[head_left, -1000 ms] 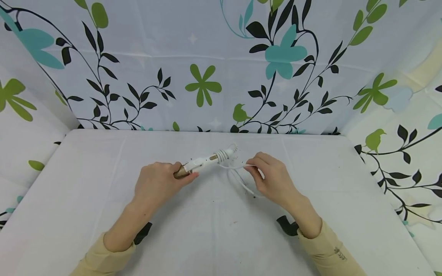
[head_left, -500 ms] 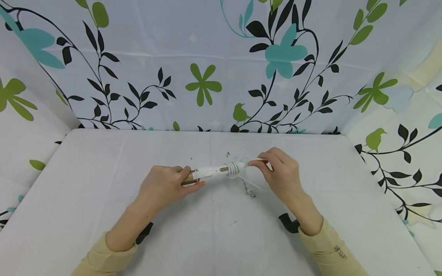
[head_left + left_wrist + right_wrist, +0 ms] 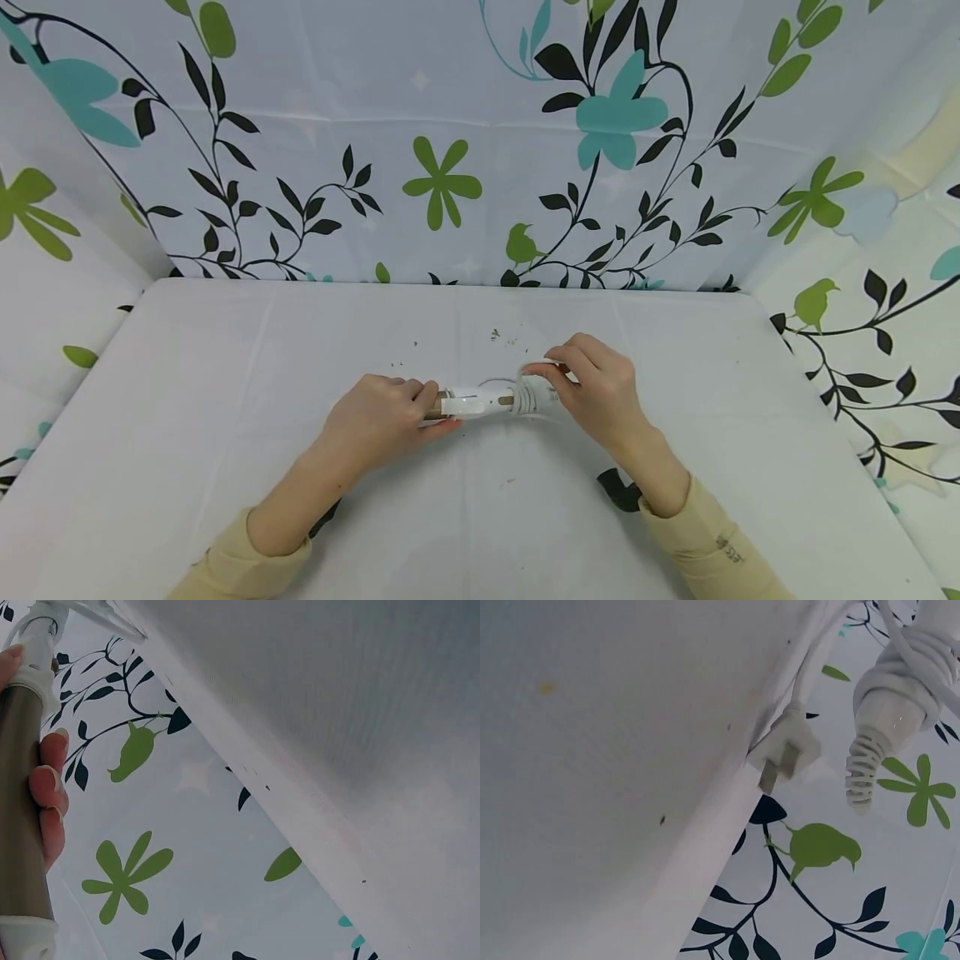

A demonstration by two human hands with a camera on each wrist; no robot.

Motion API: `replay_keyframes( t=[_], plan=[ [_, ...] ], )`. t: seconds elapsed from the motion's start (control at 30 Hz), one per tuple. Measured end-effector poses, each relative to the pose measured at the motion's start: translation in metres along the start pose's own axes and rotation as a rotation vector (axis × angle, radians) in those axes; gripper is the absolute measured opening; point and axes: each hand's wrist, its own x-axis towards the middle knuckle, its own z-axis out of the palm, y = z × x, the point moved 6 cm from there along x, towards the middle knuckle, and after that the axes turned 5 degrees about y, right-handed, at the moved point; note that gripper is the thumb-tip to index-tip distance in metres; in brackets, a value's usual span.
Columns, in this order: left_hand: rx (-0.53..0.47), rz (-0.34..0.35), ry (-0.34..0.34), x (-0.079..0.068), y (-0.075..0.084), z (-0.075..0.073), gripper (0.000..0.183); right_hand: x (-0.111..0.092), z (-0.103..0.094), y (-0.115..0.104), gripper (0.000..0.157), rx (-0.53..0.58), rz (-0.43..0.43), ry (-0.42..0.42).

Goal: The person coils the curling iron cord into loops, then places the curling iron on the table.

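Note:
A white curling iron [image 3: 472,403] with a gold-brown barrel lies almost level between both hands, in the middle of the head view. My left hand [image 3: 386,421] grips it by the barrel [image 3: 19,802]; fingers curl round the barrel in the left wrist view. White cord [image 3: 525,398] is wound in several turns round the handle's right end. Finger and thumb of my right hand [image 3: 596,379] pinch a loose length of this cord just above the coils. The two-pronged plug [image 3: 786,746] dangles on its cord in the right wrist view, where the right hand itself is out of sight.
A white cloth covers the table [image 3: 300,333], with small dark crumbs [image 3: 495,335] scattered beyond the iron. Behind it hangs a leaf-patterned curtain [image 3: 442,92], which continues along both sides. A black strap [image 3: 621,490] shows below the right wrist.
The curling iron has shifted right and nearer to me, turning from slanted to nearly level. My right hand went outward with the cord, then came back down toward the coils, still pinching it.

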Motion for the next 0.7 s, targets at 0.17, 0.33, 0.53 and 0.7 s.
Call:
replay_keyframes(
  t=[0.17,0.33,0.53,0.7],
  plan=[
    [-0.036,0.038,0.067,0.001,-0.003,-0.004,0.054,0.001,-0.002,0.012,0.029,-0.059,0.122,-0.043],
    [-0.107,0.027,0.13,0.002,-0.015,-0.015,0.052,0.0,-0.005,0.027,0.022,0.02,0.228,-0.048],
    [-0.192,0.022,0.166,0.002,-0.023,-0.021,0.043,-0.005,-0.002,0.041,0.017,0.153,0.338,-0.082],
    [-0.26,0.046,0.172,0.002,-0.018,-0.018,0.044,-0.01,0.003,0.046,0.015,0.222,0.393,-0.16]
  ],
)
